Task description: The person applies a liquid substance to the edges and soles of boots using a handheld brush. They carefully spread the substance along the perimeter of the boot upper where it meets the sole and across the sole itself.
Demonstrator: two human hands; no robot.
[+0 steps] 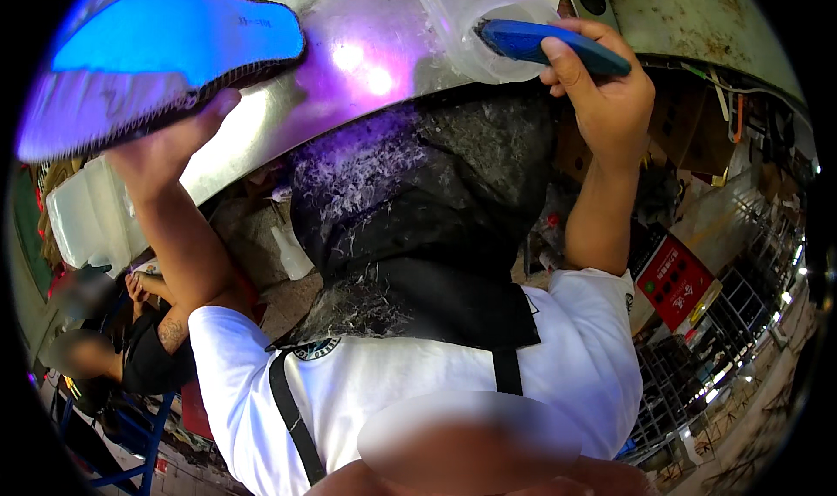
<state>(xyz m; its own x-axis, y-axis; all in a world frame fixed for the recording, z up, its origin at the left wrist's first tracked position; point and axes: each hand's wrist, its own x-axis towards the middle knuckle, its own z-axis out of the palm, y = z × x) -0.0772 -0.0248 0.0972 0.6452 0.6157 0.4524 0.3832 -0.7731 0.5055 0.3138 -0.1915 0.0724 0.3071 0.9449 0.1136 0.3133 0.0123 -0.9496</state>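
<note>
You have the stitched shoe upper [174, 43] at your left side, its underside turned up and lit blue, raised above the near edge of the metal table [261, 130]. Its long axis goes slantwise, with the narrower end upper right, pointing toward the blue-handled brush [558, 47]. The brush lies almost level, bristle end to the left, so this end faces the shoe, well apart from it, across the mouth of the translucent plastic tub [445, 30]; I cannot tell if bristles touch the tub. Your left hand [166, 143], the nearer one, grips the shoe by its lower edge; most of its fingers are hidden. Your right hand [606, 91] is closed around the handle, thumb along it. Both elbows are bent, the right forearm almost upright, its wrist turned inward.
</note>
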